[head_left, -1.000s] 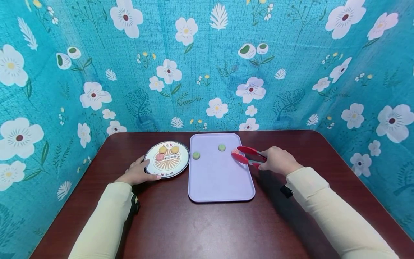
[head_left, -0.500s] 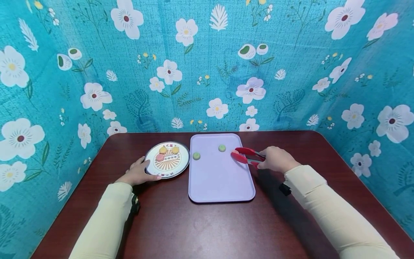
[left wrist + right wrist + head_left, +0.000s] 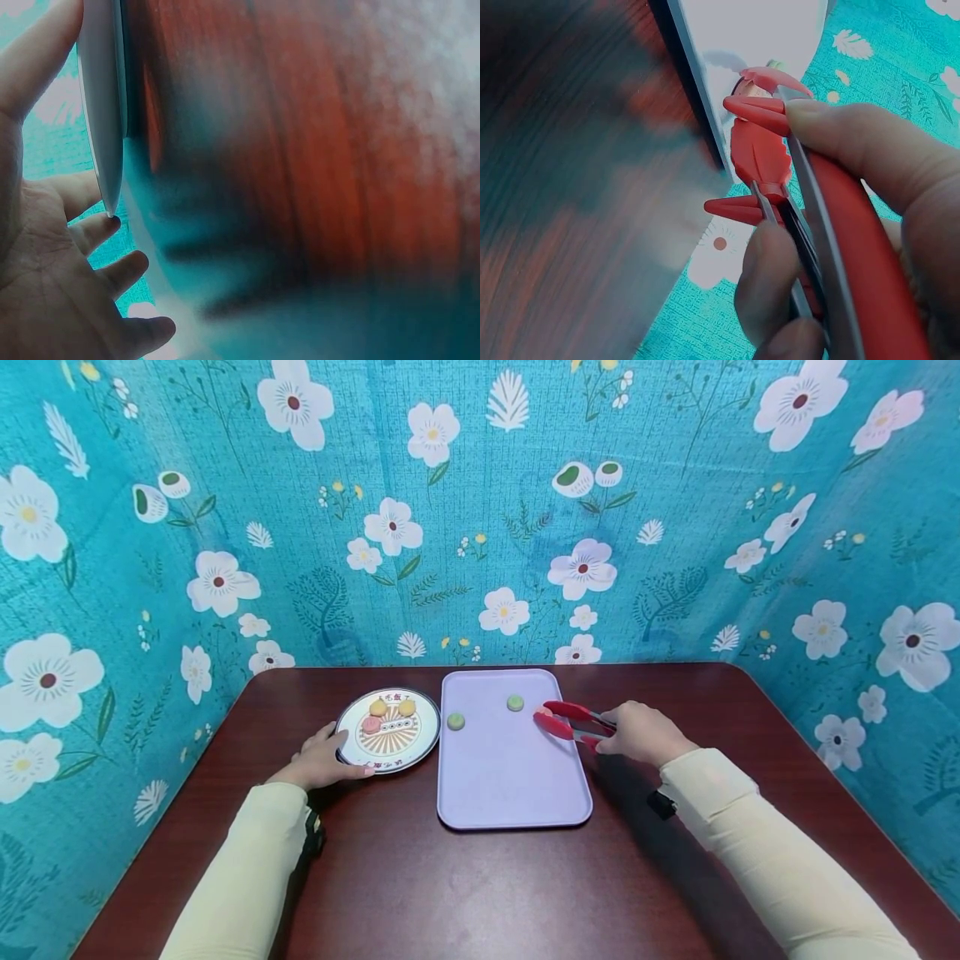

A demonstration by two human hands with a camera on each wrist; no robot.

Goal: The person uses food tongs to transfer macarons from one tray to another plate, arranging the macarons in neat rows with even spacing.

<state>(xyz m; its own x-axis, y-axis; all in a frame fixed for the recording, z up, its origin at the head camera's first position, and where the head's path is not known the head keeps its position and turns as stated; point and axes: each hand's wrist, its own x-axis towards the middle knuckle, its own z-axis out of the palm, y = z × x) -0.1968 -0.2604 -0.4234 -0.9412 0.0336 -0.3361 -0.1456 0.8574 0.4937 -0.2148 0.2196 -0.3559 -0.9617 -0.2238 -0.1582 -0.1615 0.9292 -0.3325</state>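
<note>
My left hand (image 3: 318, 762) rests at the left rim of a round printed plate (image 3: 412, 750), thumb and fingers spread along its edge. On the plate lie two yellow pastries (image 3: 407, 707) and a pink pastry (image 3: 371, 724). With my right hand (image 3: 643, 731) I grip red-headed tongs (image 3: 555, 726) by their handles. Their heads are around another pink pastry (image 3: 543, 712) at the right side of a lilac tray (image 3: 510, 785), partly hiding it. In the right wrist view, thumb and fingers press the tongs' handles (image 3: 855, 247) from both sides.
Two round green pastries (image 3: 515, 702) lie in the upper part of the tray, one near its left rim. Plate and tray stand close together on a dark wooden table (image 3: 480, 893). A blue floral cloth (image 3: 465, 510) hangs behind and at both sides.
The tongs have shifted very slightly left over the pink pastry in the tray. My left hand and the plate have stayed in place.
</note>
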